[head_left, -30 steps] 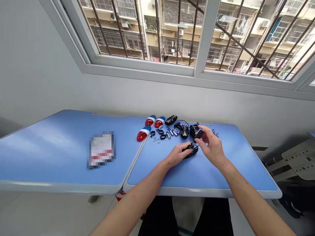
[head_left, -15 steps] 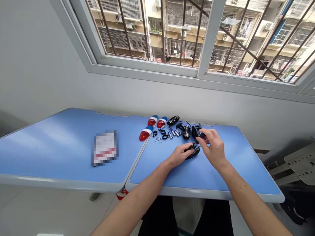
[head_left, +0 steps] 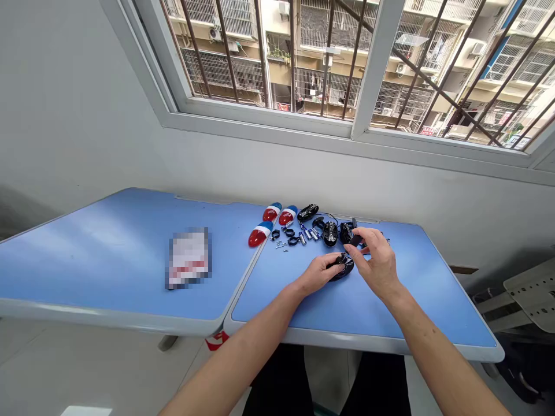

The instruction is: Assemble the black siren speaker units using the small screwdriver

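Head view: print on the white-and-red flat item, on the left table, is pixelated and unreadable. One glossy black rounded housing is at the middle of the right table, gripped by the left hand, fingers curled over its left side. Just right of it, the right hand pinches a small black piece between thumb and fingertips.

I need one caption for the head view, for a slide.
The left hand holds a black casing; the right hand pinches a black part above the blue table.
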Demonstrator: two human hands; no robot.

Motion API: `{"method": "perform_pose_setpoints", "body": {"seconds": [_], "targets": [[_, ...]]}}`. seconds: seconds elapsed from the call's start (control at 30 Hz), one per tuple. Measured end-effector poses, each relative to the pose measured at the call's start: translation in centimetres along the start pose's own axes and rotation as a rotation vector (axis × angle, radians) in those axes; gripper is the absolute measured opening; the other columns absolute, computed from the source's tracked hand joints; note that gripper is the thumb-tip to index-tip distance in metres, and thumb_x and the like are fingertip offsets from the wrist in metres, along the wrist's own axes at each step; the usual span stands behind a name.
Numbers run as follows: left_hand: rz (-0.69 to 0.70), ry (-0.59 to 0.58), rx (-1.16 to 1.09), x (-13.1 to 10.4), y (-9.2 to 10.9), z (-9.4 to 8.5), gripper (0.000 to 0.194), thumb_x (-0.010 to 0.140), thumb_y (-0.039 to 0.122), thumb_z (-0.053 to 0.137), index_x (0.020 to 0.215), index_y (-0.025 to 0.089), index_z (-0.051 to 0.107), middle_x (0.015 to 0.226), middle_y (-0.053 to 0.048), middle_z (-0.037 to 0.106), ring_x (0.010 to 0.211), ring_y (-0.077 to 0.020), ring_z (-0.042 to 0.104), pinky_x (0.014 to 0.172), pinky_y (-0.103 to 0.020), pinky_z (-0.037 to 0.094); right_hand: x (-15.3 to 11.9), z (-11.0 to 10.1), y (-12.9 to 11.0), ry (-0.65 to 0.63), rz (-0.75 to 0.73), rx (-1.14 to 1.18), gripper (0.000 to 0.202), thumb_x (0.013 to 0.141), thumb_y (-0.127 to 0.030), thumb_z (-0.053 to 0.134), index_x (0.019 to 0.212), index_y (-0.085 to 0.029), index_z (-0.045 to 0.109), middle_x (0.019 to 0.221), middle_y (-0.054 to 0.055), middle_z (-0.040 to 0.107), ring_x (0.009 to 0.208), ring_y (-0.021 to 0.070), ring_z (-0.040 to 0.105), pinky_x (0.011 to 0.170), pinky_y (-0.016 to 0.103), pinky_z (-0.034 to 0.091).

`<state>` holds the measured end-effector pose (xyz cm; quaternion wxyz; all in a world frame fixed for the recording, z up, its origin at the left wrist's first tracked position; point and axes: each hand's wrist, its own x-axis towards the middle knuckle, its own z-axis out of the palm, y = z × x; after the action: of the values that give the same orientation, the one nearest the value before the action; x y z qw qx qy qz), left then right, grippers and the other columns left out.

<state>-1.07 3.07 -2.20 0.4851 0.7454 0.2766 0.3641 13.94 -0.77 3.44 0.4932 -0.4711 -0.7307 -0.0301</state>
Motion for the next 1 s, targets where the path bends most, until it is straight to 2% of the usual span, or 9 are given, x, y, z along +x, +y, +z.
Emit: {"method": "perform_pose_setpoints", "body": {"seconds": [0.13,0.37,0.6,0.73,0.87,1.0], "targets": [[0.008,0.008,0.006,0.0,-0.2,0.0,0.026,0.086,0.038,0.05,0.077,0.016,0.059,0.077,0.0,0.054,0.077,-0.0162,0.048,0.073,-0.025,0.042,0.3,-0.1,-0.1,-0.005,0.01,0.011,0.019,0.088,-0.024,0.052,0.106,-0.027,0.059,0.092,0.005,0.061,0.078,0.0169,0.059,0.061,0.03,0.056],[0.042,-0.013,0.001,0.1,-0.2,0.0,0.024,0.087,0.036,0.049,0.078,0.015,0.058,0.082,-0.002,0.055,0.08,-0.017,0.049,0.076,-0.027,0.041,0.1,-0.3,0.3,-0.058,-0.067,0.141,0.028,0.088,-0.017,0.046,0.113,-0.027,0.056,0.106,0.006,0.063,0.097,0.0182,0.061,0.068,0.031,0.058],[0.047,0.0,0.015,0.1,0.0,0.1,0.022,0.085,0.033,0.049,0.075,0.016,0.056,0.077,0.0,0.053,0.077,-0.0158,0.048,0.076,-0.025,0.041,0.3,0.2,0.0,-0.005,-0.018,0.112,0.014,0.087,-0.023,0.053,0.1,-0.026,0.059,0.095,0.004,0.066,0.086,0.0165,0.063,0.066,0.028,0.057],[0.053,0.001,0.024,0.1,0.0,0.0,0.024,0.087,0.034,0.048,0.075,0.015,0.057,0.077,0.0,0.054,0.077,-0.0157,0.049,0.075,-0.025,0.041,0.0,0.0,0.0,-0.001,0.023,0.153,0.024,0.088,-0.019,0.05,0.111,-0.026,0.053,0.103,0.005,0.066,0.083,0.0146,0.065,0.072,0.03,0.058],[0.047,0.003,0.019,0.1,-0.3,0.1,0.027,0.088,0.038,0.05,0.085,0.015,0.062,0.088,-0.003,0.061,0.086,-0.0183,0.053,0.082,-0.026,0.042,-0.5,-0.5,0.6,-0.03,-0.01,0.205,0.03,0.089,-0.017,0.048,0.117,-0.025,0.052,0.11,0.007,0.064,0.094,0.0162,0.065,0.076,0.031,0.058],[0.042,0.014,0.007,0.2,-0.5,0.2,0.03,0.088,0.041,0.051,0.091,0.015,0.065,0.098,-0.004,0.064,0.094,-0.0204,0.055,0.087,-0.027,0.043,-1.0,-0.5,1.2,-0.093,-0.08,0.194,0.037,0.091,-0.013,0.041,0.126,-0.026,0.048,0.127,0.011,0.056,0.112,0.0202,0.059,0.085,0.037,0.056]]}}
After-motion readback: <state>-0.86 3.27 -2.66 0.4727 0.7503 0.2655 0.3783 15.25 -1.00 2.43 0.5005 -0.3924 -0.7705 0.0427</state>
